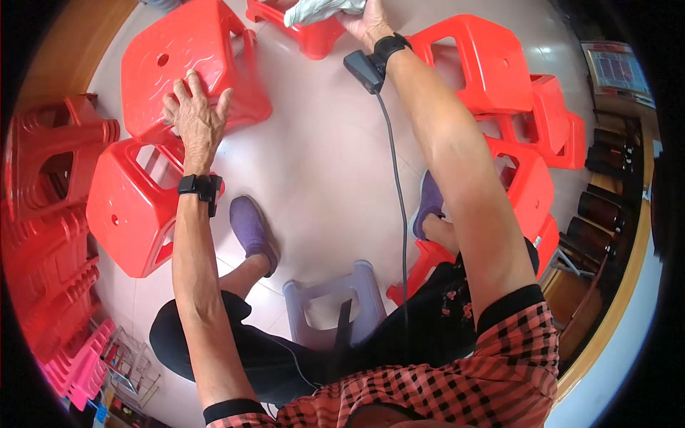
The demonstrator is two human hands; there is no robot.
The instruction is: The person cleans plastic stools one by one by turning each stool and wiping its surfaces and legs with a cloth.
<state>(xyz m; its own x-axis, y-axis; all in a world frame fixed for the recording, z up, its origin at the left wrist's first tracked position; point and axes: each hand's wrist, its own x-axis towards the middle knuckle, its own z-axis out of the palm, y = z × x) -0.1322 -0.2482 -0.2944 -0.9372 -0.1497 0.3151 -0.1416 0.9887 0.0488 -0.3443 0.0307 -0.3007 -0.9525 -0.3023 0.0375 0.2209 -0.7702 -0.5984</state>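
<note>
My left hand rests with spread fingers on the seat of a red plastic stool, which has a small hole in its middle. At the top edge of the view, my right hand is closed on a pale cloth, partly cut off by the frame. Just under the cloth is another red plastic stool, also partly out of view. A third red stool lies tipped on its side below my left hand, beside my wrist. Each wrist wears a black band.
More red stools lie on the right, some tipped over. Stacked red stools line the left wall. A grey-purple stool is between my legs. A cable hangs from my right wrist device. Dark cylinders stand at right.
</note>
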